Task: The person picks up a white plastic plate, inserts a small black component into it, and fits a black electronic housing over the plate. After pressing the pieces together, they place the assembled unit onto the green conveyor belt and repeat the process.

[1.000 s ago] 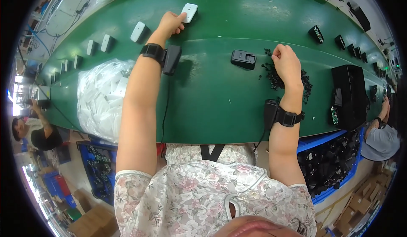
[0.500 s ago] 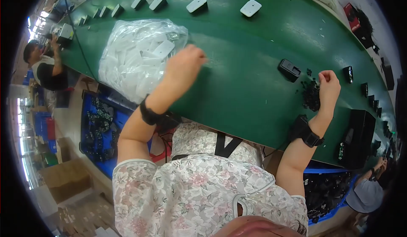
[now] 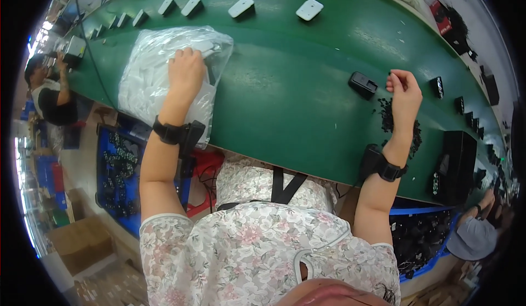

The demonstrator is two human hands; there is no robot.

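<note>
- So, far left: a row of white-topped units (image 3: 192,6) stands along the far side of the desk (image 3: 285,114); the four nearest you have long axes slanting from lower left to upper right.
- Next, the clear bag (image 3: 219,43) of white pieces (image 3: 147,67): your left hand (image 3: 187,73) has left the rightmost white-topped unit, where it was a second ago, and is now on the bag's contents. Reads as a switch from setting down to fetching.
- Left fingers bent down into the pieces; can't tell if they grip one.
- Right of centre, the black housing (image 3: 362,84) lies on the desk, recess up, long axis running upper left to lower right, recessed end toward your right hand (image 3: 405,95).
- That hand has shifted nearer the housing over the last half second; thumb and fingers pinched, seemingly on a small black bit (image 3: 391,73). Probably a part picked and ready, not yet placed.
- Just below it, the loose heap of black bits (image 3: 387,118); individual directions too small to tell.
</note>
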